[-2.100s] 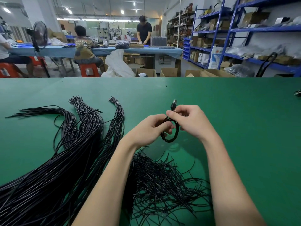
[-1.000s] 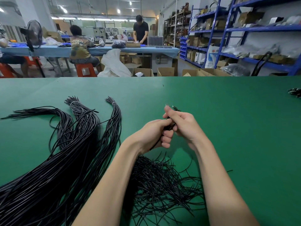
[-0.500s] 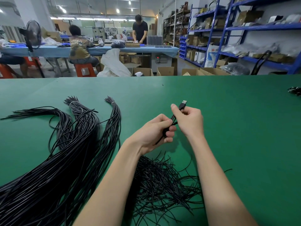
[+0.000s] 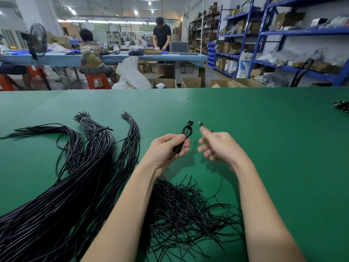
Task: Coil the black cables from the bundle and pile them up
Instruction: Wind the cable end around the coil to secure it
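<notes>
On the table (image 4: 264, 129), the cable bundle (image 4: 75, 176) lies left — loose ties (image 4: 185, 210) between the forearms.

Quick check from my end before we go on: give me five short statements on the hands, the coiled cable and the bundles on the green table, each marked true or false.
1. The left hand grips the coiled cable. True.
2. The right hand holds the same coil. False: it is apart from the coil, blurred, with a small connector end at its fingertips.
3. The long cable bundles lie left of the left forearm. True.
4. The bundles stand upright in a box. False: they lie flat on the green table.
5. A loose tangle of thin black strands lies between the forearms. True.
</notes>
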